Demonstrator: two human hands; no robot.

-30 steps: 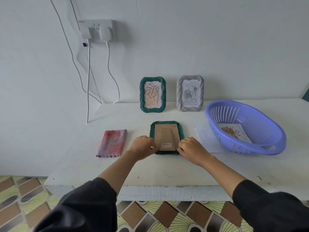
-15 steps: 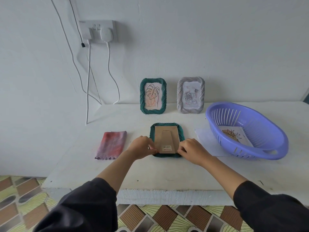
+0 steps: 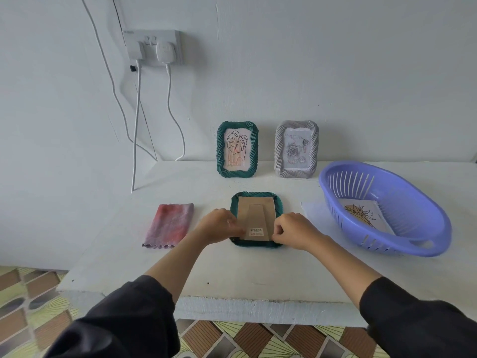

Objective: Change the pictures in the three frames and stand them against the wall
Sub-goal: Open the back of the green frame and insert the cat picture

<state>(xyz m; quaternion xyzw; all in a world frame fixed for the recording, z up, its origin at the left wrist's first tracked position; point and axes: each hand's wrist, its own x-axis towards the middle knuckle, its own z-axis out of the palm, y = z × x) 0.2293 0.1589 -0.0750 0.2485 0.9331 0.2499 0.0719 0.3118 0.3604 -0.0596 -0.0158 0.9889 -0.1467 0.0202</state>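
Here the third green frame (image 3: 256, 220) lay face down in the middle of the bench (image 3: 232, 270), its brown cardboard back (image 3: 255, 218) up. The left hand (image 3: 219, 226) pinched the left edge of this back, and the right hand (image 3: 293, 229) pinched the right edge. The frame looked light and stiff, but its glass may be fragile, so holding it by the ribbed rim seemed best. A green frame (image 3: 237, 150) and a grey frame (image 3: 296, 149) stood against the wall (image 3: 335, 73).
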